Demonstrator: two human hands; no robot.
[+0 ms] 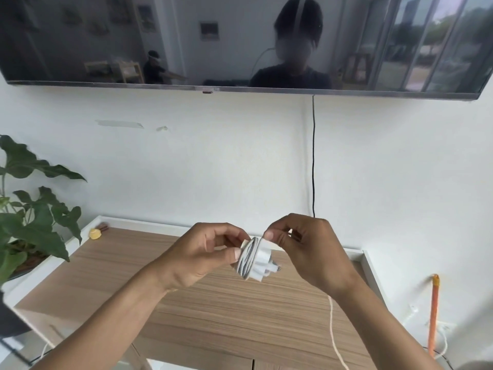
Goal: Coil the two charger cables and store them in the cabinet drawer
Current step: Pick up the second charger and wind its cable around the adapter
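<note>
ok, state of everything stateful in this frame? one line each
charger cable: wound in loops around the white adapter, a loose tail hanging below the right hand
left hand: pinching the coil
right hand: pinching the cable at the top of the coil
TV: screen dark, showing reflections only
cabinet: drawer not in view
plant: upright, leafy

We see a wall-mounted TV (240, 41) up top, black cord (313, 156) dropping down the white wall, leafy plant (34, 220) left, small yellow object (95, 233) on the tabletop's (240, 311) far-left corner, orange stick (433, 311) right.
</note>
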